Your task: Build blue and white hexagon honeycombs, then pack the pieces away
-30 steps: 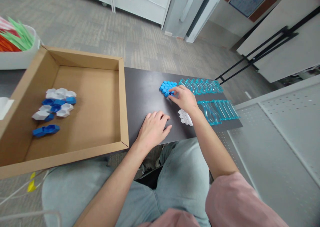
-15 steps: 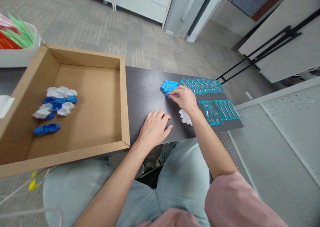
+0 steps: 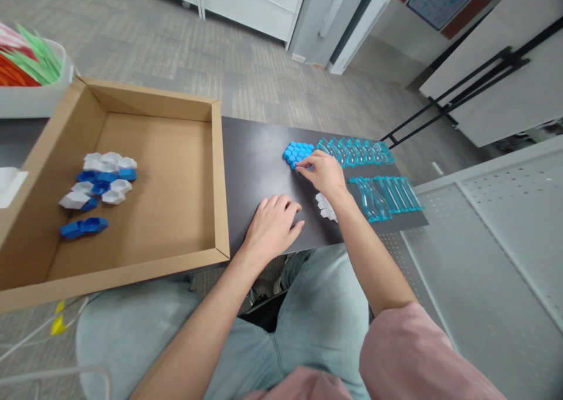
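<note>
My right hand (image 3: 323, 170) reaches over the dark table, thumb and fingers pinched on a small blue hexagonal piece (image 3: 294, 166) at the near edge of a cluster of blue hexagonal pieces (image 3: 298, 152). Beneath my right wrist, white hexagonal pieces (image 3: 325, 207) lie partly hidden. My left hand (image 3: 271, 227) rests on the table with its fingers spread and nothing in them. Left of it stands an open cardboard box (image 3: 221, 183). Inside the box are white hexagonal cups (image 3: 108, 162) and blue hexagonal cups (image 3: 83, 227), some grouped together.
Clear teal plastic pieces (image 3: 358, 152) stand in a row beyond my right hand. More teal pieces (image 3: 387, 197) lie nearer, right of my forearm. A white bin (image 3: 65, 71) with green, red and orange strips sits behind the box. A grey perforated panel (image 3: 492, 236) borders the right side.
Almost nothing differs. My right hand has shifted very slightly left, still pinching at the edge of the blue cluster; my left hand stays on the table.
</note>
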The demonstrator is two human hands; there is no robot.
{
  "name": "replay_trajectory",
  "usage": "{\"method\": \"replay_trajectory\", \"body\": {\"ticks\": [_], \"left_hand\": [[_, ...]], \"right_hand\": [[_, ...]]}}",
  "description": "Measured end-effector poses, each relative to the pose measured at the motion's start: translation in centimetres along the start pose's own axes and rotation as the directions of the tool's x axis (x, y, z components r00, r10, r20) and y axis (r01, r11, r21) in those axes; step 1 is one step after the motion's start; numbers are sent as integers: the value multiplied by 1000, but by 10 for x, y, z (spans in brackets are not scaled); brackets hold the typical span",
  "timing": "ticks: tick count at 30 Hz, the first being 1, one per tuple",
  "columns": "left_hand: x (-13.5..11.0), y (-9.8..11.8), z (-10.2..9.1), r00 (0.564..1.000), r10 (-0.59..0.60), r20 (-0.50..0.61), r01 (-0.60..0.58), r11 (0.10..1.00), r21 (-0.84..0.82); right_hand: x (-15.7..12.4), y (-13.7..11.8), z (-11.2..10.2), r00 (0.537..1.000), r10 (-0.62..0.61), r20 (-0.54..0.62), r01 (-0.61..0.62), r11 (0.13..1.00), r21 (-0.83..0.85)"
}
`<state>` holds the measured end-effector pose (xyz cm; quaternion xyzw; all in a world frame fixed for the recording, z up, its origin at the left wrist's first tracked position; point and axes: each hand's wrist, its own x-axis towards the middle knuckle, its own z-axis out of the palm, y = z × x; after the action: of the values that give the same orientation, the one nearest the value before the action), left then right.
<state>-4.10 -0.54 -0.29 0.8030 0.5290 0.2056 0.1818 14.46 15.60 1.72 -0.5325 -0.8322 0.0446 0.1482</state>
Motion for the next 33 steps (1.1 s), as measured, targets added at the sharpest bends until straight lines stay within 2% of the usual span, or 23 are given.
{"method": "replay_trajectory", "body": {"ticks": [7, 17, 24, 28, 33], "left_hand": [[0, 0, 0, 1000, 4, -6, -4, 1000, 0], [0, 0, 0, 1000, 0, 0, 0, 1000, 10], [0, 0, 0, 1000, 6, -7, -6, 1000, 3], [0, 0, 0, 1000, -2, 1, 2, 1000, -2], [0, 0, 1, 1000, 1, -4, -1, 1000, 4]], "right_hand": [[-1, -6, -4, 1000, -7, -14, 7, 1000, -15], [-2, -12, -3, 1000, 9, 30, -6, 996, -86], [-5, 0, -13, 1000, 5, -4, -5, 1000, -23], [-10, 11, -18, 999, 37, 16, -37, 999, -9], [-12, 14, -15, 998, 47, 45, -48, 998, 28]]}}
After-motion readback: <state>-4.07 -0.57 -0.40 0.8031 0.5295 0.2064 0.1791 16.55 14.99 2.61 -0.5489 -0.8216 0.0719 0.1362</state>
